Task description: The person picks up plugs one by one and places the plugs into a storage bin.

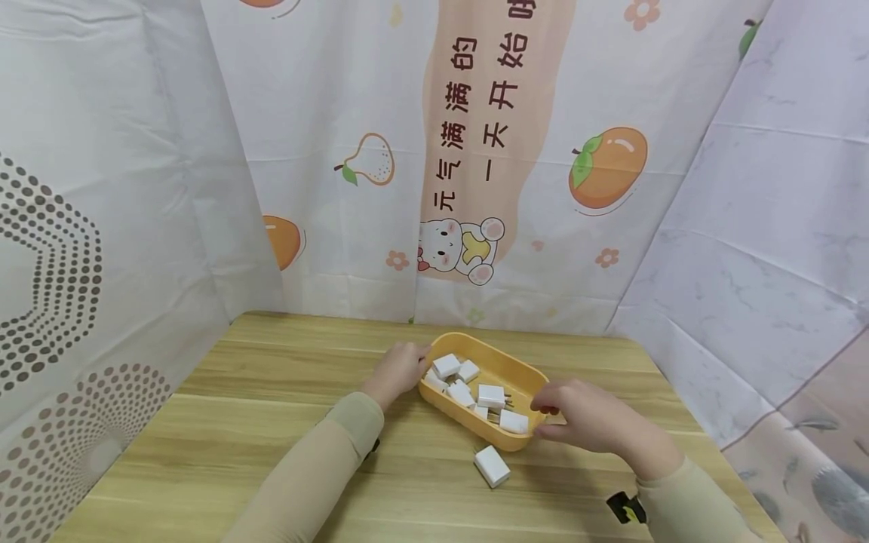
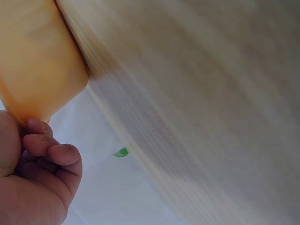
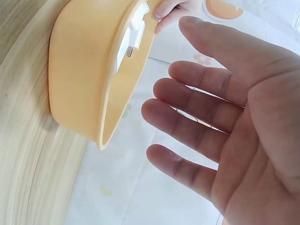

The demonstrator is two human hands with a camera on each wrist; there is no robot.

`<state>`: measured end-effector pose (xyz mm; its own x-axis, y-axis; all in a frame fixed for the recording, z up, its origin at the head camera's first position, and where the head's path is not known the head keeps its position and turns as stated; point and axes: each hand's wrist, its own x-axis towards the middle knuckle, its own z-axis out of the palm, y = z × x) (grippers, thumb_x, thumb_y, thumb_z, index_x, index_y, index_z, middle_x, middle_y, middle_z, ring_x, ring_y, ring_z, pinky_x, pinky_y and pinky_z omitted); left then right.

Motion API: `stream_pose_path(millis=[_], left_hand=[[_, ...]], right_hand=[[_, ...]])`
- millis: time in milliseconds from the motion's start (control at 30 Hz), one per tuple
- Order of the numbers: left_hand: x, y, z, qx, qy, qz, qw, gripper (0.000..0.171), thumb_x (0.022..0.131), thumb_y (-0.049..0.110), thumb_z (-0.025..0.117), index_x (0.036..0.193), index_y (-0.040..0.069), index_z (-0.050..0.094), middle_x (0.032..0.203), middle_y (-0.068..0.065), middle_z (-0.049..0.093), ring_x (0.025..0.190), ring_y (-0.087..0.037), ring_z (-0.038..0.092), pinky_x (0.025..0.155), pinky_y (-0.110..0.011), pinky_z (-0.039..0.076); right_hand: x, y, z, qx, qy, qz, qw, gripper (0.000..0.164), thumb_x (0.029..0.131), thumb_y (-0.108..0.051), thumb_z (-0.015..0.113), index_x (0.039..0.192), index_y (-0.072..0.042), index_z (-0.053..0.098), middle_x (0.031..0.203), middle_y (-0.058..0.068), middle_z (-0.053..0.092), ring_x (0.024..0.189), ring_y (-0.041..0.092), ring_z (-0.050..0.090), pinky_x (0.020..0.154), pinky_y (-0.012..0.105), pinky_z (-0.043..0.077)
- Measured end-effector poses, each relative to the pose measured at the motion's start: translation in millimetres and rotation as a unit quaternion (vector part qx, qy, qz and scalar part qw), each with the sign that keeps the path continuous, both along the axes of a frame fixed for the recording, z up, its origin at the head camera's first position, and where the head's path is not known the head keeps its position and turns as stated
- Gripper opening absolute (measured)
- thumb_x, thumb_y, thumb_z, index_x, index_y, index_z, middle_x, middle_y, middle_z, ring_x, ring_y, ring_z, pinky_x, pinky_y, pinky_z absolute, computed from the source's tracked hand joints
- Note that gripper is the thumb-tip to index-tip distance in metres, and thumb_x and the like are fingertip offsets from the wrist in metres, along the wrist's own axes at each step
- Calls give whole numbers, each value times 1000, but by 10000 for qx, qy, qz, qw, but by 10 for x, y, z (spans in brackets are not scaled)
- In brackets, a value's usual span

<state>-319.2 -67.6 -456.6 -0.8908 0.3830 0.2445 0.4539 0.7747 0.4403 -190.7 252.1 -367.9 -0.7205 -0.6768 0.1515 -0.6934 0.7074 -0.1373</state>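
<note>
A yellow-orange plastic basket stands slantwise on the table, holding several white charger plugs, some with metal prongs showing. My left hand pinches the rim at the basket's left end; in the left wrist view, the thumb and fingers are curled at that rim. At the other end, my right hand is held beside the rim. The right wrist view shows its fingers spread and slightly bent, with nothing in them and a gap to the basket wall. One more white charger plug lies on the table in front of the basket.
The wood-grain table ends at a back edge just behind the basket. A printed curtain with fruit and characters hangs behind it, with more cloth at both sides. A dark band with a yellow mark sits at the right sleeve.
</note>
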Motion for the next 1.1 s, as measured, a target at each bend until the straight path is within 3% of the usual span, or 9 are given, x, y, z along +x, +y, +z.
stream_pose_path(millis=[233, 467, 633, 700, 867, 1000, 1100], left_hand=[[0, -3, -10, 61, -61, -5, 10000, 32, 103, 12, 61, 134, 3, 65, 70, -4, 61, 49, -9, 37, 45, -23, 37], [6, -2, -7, 29, -63, 5, 10000, 32, 103, 11, 61, 134, 4, 65, 67, 0, 58, 49, -9, 36, 45, -22, 36], [12, 1, 12, 23, -42, 20, 10000, 32, 102, 10, 61, 134, 4, 65, 79, -7, 68, 49, -8, 36, 45, -22, 37], [15, 3, 23, 23, -4, 29, 10000, 32, 103, 11, 61, 133, 4, 66, 88, -9, 72, 49, -8, 36, 45, -22, 37], [15, 2, 28, -45, 47, 15, 10000, 32, 103, 12, 61, 134, 5, 66, 93, -10, 73, 50, -8, 36, 46, -22, 37], [4, 1, 22, -16, 13, 1, 10000, 32, 103, 12, 61, 134, 5, 65, 89, -9, 72, 50, -8, 37, 45, -22, 37], [-5, 1, 13, 29, 11, -5, 10000, 31, 103, 12, 61, 133, 4, 66, 96, -11, 74, 49, -8, 37, 45, -22, 38]], right_hand=[[64, -14, -5, 46, -76, -9, 10000, 17, 86, -27, 82, 98, -16, 74, 91, -13, 66, 82, 4, 61, 71, 31, 54], [115, -90, -41, 104, -98, 133, 9998, 22, 84, -28, 83, 100, -15, 75, 92, -10, 69, 80, 2, 60, 70, 31, 53], [161, -160, -78, 183, -296, 123, 9993, 27, 85, -33, 82, 105, -16, 75, 94, -11, 71, 81, 3, 62, 69, 32, 54], [177, -186, -96, 216, -396, 120, 9989, 28, 85, -35, 82, 105, -17, 74, 92, -14, 69, 80, 3, 61, 68, 32, 54], [205, -262, -153, 307, -567, 188, 9977, 22, 85, -34, 82, 101, -22, 72, 84, -22, 59, 74, 0, 55, 63, 29, 49], [220, -331, -208, 371, -696, 198, 9967, 19, 84, -31, 82, 97, -23, 70, 78, -22, 55, 67, -1, 50, 59, 26, 45], [232, -377, -250, 422, -824, 186, 9955, 19, 86, -30, 81, 99, -23, 70, 74, -18, 54, 64, -1, 47, 56, 26, 42]])
